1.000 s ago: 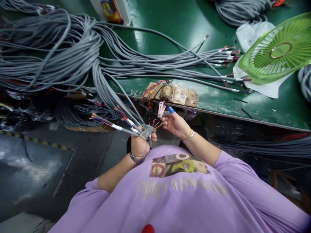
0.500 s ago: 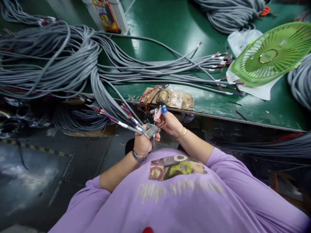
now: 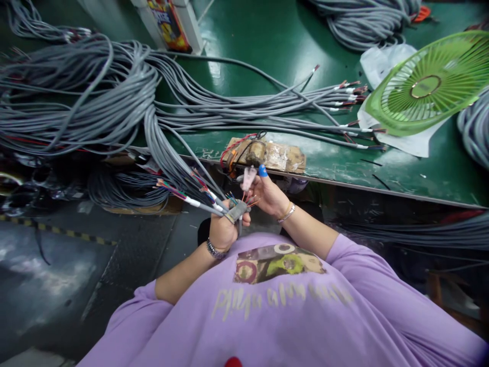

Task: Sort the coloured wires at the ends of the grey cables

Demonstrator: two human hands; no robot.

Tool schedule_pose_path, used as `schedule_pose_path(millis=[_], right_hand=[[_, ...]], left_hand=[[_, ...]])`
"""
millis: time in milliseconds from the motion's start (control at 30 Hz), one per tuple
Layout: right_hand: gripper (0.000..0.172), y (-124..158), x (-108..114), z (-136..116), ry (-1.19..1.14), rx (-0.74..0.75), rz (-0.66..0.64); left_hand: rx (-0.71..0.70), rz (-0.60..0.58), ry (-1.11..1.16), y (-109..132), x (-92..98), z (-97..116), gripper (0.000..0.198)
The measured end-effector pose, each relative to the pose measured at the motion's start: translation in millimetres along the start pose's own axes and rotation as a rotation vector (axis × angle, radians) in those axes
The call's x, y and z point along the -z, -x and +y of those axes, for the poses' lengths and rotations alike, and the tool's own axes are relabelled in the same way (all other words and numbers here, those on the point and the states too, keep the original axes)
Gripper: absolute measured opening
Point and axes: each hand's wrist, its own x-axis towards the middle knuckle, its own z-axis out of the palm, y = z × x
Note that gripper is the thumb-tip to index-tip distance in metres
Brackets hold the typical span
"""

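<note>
Grey cables (image 3: 206, 207), white-banded, are splaying coloured wires (image 3: 171, 189) leftward from the left fingers (image 3: 246, 219); a pink clip (image 3: 249, 178) is tilting in the right fingers (image 3: 268, 184).

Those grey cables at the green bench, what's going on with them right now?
A person's left hand grips a few grey cables in front of the green bench. The right hand holds a pink clip close to the thin orange wires poking out by the left hand; whether the clip touches them is hard to tell. A large cable bundle lies on the bench, at the left.
</note>
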Motion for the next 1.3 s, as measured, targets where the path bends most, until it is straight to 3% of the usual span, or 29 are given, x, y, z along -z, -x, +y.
schedule_pose_path(millis=[100,267,433,567,667,833,1100,1300], right_hand=[[0.047,2.8,-0.4,-2.4,-0.006,-0.005,-0.013],[0.033,5.3,-2.7,-0.8,0.046,0.118,0.021],[0.042,6.8,-3.2,-0.4,0.081,0.104,0.008],[0.053,13.0,-1.1,-4.2,0.173,-0.027,-0.053],[0.051,20.6,2.7,-6.5,0.252,-0.089,-0.122],[0.039,27.0,6.5,-4.5,0.359,-0.014,-0.095],[0.036,29.5,2.5,3.3,0.438,0.078,-0.054],[0.040,34.7,0.9,7.7,0.419,0.105,-0.012]], left_hand=[[-0.016,0.014,0.022,2.4,2.3,-0.5,0.026],[-0.026,0.033,0.038,-0.7,0.1,1.2,0.025],[-0.029,0.020,0.061,-3.7,-5.6,4.1,0.026],[-0.029,0.043,0.062,-3.8,-5.2,1.7,0.028],[-0.023,0.050,0.050,-2.9,-3.0,-1.9,0.029],[-0.023,0.037,-0.020,-1.0,5.0,-10.2,0.027],[0.047,-0.168,-0.150,-2.2,17.2,-9.6,0.025],[0.034,-0.069,-0.071,1.6,8.8,-5.5,0.029]])
